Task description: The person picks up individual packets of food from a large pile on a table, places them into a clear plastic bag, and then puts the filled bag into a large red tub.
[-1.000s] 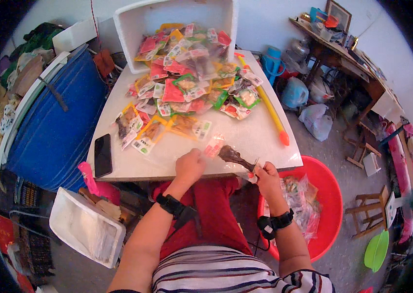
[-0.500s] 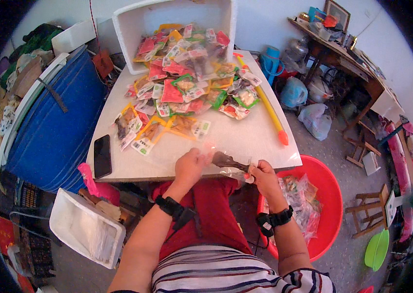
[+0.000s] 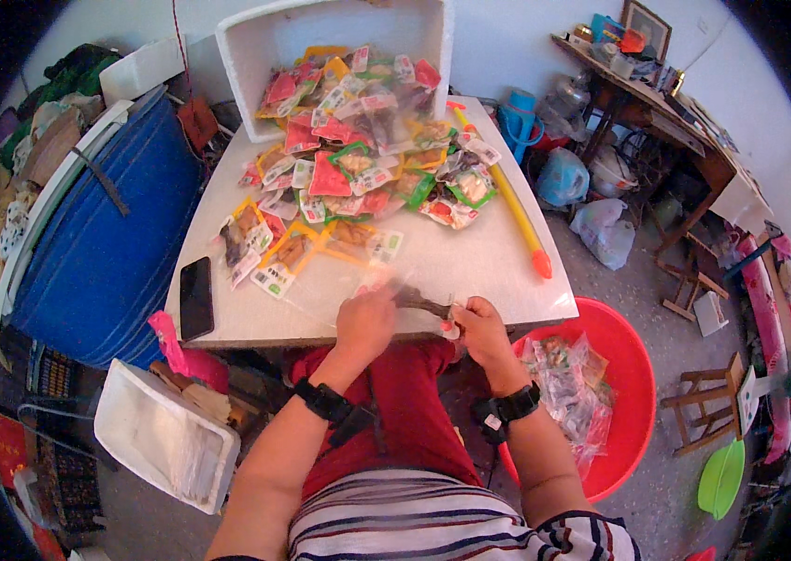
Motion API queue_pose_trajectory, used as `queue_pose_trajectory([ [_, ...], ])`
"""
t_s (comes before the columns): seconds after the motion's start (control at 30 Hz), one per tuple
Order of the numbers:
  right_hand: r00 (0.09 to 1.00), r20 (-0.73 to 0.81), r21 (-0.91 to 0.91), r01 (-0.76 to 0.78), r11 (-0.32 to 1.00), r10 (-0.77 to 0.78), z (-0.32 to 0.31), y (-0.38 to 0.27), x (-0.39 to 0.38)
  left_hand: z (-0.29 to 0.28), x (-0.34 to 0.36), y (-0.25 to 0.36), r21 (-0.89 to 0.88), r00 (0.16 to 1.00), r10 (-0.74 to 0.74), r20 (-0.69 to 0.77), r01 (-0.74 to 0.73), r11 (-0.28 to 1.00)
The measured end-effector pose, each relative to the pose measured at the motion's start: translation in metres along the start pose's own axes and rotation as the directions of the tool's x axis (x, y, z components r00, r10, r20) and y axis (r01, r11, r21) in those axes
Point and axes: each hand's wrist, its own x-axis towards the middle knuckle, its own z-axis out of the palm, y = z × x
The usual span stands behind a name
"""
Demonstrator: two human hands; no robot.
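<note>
Over the table's near edge, a clear plastic packet point(image 3: 425, 304) with dark brown contents is stretched between my two hands. My right hand point(image 3: 483, 335) pinches its right end, thumb on top. At the other end my left hand point(image 3: 364, 325) is closed on the packet, its fingertips smeared by motion. Beyond them, several small food packets with yellow edges point(image 3: 289, 254) lie on the table. A large heap of red, green and yellow packets point(image 3: 344, 173) spills from a tipped white foam box point(image 3: 234, 79).
A black phone point(image 3: 196, 297) lies at the table's left edge, and a yellow tube with an orange end point(image 3: 517, 210) along its right. The red basin point(image 3: 636, 411) on my right holds clear packets. A white foam box point(image 3: 129, 439) and blue barrel point(image 3: 101, 252) stand left.
My right hand has moved left, nearer my left hand, bringing the packet with it. My left hand has shifted slightly. The heap of packets has stayed put.
</note>
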Motion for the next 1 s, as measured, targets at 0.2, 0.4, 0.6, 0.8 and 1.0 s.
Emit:
queue_pose_trajectory([
  [0.2,0.999,0.027,0.042,0.016,0.999,-0.018,0.022,0.007,0.009,0.007,-0.001,0.002,-0.016,0.998,0.067,0.020,-0.067,0.998],
  [0.4,0.978,0.033,-0.484,0.196,0.853,-0.206,0.039,0.020,0.034,0.007,0.000,0.008,0.022,0.993,0.026,0.116,-0.029,0.999],
  [0.6,0.942,0.142,-0.644,0.322,0.694,-0.305,0.037,0.018,0.038,0.004,-0.002,0.010,0.020,0.981,-0.019,0.192,0.016,1.000],
  [0.8,0.996,0.075,-0.376,0.077,0.923,-0.053,0.041,0.011,0.036,-0.002,0.001,0.017,-0.047,0.969,0.067,0.237,-0.058,0.997],
  [1.0,0.985,0.092,-0.261,0.164,0.951,-0.145,0.027,0.040,0.052,-0.005,0.004,0.011,-0.157,0.970,0.080,0.229,-0.044,0.987],
])
